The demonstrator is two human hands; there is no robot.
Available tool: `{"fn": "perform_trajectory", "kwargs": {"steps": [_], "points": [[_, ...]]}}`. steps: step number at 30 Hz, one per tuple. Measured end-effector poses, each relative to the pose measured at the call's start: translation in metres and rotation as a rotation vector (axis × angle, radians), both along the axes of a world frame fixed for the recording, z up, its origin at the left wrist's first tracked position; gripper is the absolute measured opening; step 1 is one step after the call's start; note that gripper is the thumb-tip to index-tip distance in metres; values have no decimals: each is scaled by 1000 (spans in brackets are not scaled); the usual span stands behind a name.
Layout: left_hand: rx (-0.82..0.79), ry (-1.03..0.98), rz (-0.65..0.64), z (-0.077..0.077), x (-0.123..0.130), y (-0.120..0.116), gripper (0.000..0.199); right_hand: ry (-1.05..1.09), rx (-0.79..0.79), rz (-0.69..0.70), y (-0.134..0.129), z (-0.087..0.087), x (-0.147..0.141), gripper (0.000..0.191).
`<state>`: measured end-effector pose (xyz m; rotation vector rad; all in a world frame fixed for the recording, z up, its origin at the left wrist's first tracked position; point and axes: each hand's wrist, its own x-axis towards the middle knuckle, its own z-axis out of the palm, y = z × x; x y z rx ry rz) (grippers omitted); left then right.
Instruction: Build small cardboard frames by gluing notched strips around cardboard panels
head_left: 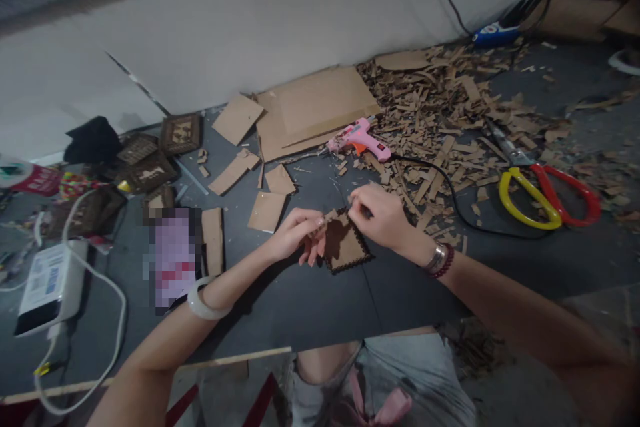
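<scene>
My left hand (303,237) pinches with thumb and fingertips at one end of a small cardboard strip (331,216). Closed with bent fingers, my right hand (380,213) grips near the strip's other end; its fingertips are partly hidden. Both hands are over a square cardboard panel (354,248) with a dark, bumpy border, which lies on the table. The hands cover its upper part and shade it. Beyond them, a pink hot glue gun (363,139) lies on its side, its black cord running right.
Torn cardboard scraps (430,120) heap at the back right, beside scissors (543,193) with red and yellow handles. A large cardboard sheet (315,107) lies at the back. Dark decorated cardboard pieces (181,133), a white power bank (53,287) and its cable (123,320) are left.
</scene>
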<state>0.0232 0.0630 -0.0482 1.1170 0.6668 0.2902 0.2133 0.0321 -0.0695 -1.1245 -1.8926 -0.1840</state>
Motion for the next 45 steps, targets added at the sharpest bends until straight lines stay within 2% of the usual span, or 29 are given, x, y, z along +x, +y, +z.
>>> {"fn": "perform_trajectory", "kwargs": {"steps": [3,7,9,11,12,13,14,16,18,20,23,26,28,32,38,45], "points": [[10,-3,29,-1,0,1,41,-4,-6,-127,3,2,6,21],[75,30,70,-2,3,1,40,-113,87,-89,2,8,9,27],[111,51,90,-1,5,0,43,-147,132,-132,5,11,18,26],[147,80,100,1,7,0,46,-85,140,-287,12,13,33,18],[163,97,99,2,8,-1,47,-13,117,-410,16,13,42,8],[177,111,96,4,9,-1,48,54,76,-522,21,12,51,9],[188,120,92,5,9,-2,49,105,28,-594,25,10,58,27],[205,125,81,7,10,-2,52,129,-54,-614,30,7,66,47],[218,125,75,8,10,-3,54,88,-126,-512,29,5,62,47],[233,136,63,8,10,-3,56,24,-140,-300,23,8,50,35],[255,149,40,7,9,-4,56,-57,-85,97,9,17,29,20],[279,126,16,6,7,-4,54,-57,-83,296,-3,23,14,12],[300,108,2,5,5,-3,54,-51,-90,350,-7,23,9,9],[356,115,-23,3,4,-3,58,-38,-97,363,-9,20,4,5],[452,155,42,1,5,-5,60,-81,-163,380,-11,18,-1,10],[761,150,46,-1,4,-8,52,-123,-220,367,-11,12,0,11]]}}
